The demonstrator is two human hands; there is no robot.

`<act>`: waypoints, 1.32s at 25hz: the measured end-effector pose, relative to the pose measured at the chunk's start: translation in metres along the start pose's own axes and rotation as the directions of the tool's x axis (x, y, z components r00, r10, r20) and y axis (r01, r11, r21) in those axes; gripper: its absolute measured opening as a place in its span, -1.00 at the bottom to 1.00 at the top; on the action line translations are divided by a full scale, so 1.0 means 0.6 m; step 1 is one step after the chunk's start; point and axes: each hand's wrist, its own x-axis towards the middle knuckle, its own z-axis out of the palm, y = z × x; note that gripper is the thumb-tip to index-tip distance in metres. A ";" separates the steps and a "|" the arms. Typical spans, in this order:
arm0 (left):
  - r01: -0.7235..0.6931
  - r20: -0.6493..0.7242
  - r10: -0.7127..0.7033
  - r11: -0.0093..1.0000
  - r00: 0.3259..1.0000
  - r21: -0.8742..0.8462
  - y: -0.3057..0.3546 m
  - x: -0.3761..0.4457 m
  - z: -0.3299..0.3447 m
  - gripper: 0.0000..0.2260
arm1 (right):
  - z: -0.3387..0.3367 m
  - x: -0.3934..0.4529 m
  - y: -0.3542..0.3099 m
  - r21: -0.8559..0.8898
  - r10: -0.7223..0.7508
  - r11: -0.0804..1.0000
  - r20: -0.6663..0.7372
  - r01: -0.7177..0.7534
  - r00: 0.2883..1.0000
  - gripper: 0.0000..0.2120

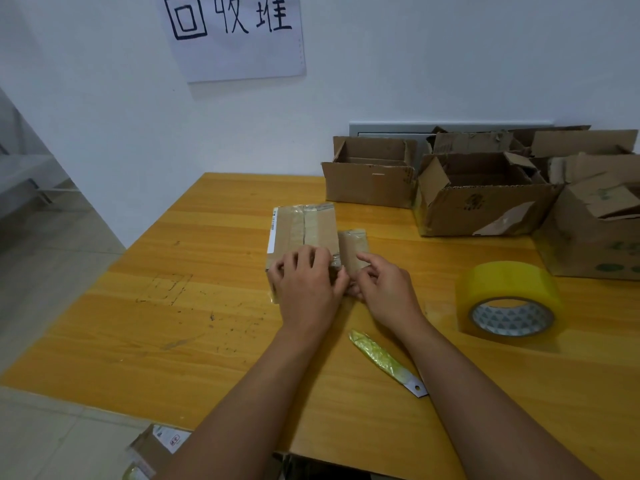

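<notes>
So the flat brown taped cardboard box (304, 230), mid yellow wooden desk (207, 341), was pinned by the left hand (308, 285), fingers curled over its near end. The side flap (353, 247) was pinched by the right hand (388, 292). Opening stage, probably; a steady outward pull was needed next.

Here we have the cardboard box (308, 230), small, low and brown, resting flat well to the left of the tape roll (509, 299) and a little farther back. We see glossy, wrinkled clear tape running down its top seam, and a white label along the edge away from the roll. On the roll's side, a taped flap (353, 245) is folded out. The near end is covered.
</notes>
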 end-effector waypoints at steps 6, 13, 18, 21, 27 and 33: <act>-0.001 0.029 -0.001 0.996 1.000 0.090 0.010 0.007 0.002 -0.83 | -0.011 0.000 0.016 -0.314 -0.094 0.946 -0.021 0.083 0.995 -0.69; -0.137 0.117 0.143 0.989 0.983 -0.061 -0.070 0.019 -0.038 -0.75 | -0.025 0.006 0.010 -0.166 -0.077 0.985 -0.192 0.045 0.978 -0.68; -0.008 0.276 -0.021 0.995 0.961 0.101 -0.141 0.046 -0.079 -0.67 | -0.022 0.005 0.005 -0.080 -0.057 0.996 -0.135 0.047 0.989 -0.61; 0.014 0.249 -0.025 0.999 0.968 0.049 -0.094 0.050 -0.075 -0.58 | -0.018 0.004 0.004 -0.071 -0.049 0.997 -0.109 0.041 0.993 -0.60; 0.005 0.272 -0.066 0.975 0.960 0.220 0.000 0.082 -0.014 -0.51 | -0.013 0.000 0.011 -0.062 -0.048 0.997 -0.079 0.044 0.996 -0.61; -0.017 0.247 0.041 0.995 0.968 -0.098 -0.021 0.077 -0.012 -0.84 | -0.009 0.007 0.013 -0.033 -0.071 0.997 -0.129 0.067 0.989 -0.64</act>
